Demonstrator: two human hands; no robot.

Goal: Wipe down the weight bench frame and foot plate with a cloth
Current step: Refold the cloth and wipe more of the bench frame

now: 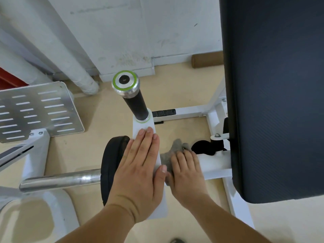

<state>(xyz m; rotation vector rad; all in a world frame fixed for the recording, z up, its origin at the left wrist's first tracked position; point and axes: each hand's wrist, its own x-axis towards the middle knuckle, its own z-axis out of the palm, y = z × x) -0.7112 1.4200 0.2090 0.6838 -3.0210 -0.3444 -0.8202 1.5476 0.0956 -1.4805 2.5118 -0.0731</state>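
- The dark bench pad (271, 102) fills the right side, its long axis running from near to far.
- The white bench frame (189, 111) lies low over the floor. One flat arm runs away from the viewer to the handle, and a crosswise beam runs right from it to under the pad.
- The perforated metal foot plate (38, 109) sits at far left, well apart from both hands, with its slots running left to right.
- A black weight plate (112, 163) stands on edge on a chrome bar (61, 179) that points left.
- The black-gripped handle (133, 102) rises towards the camera and ends in a chrome cap with a green ring.
- Of the hands, the left hand (140, 165) lies flat on the frame arm, fingers straight and pointing away.
- The right hand (185, 171) presses down with its fingers laid over the cloth.
- The grey cloth (172, 149) is bunched on the crosswise beam, its free end sticking out beyond the fingertips.
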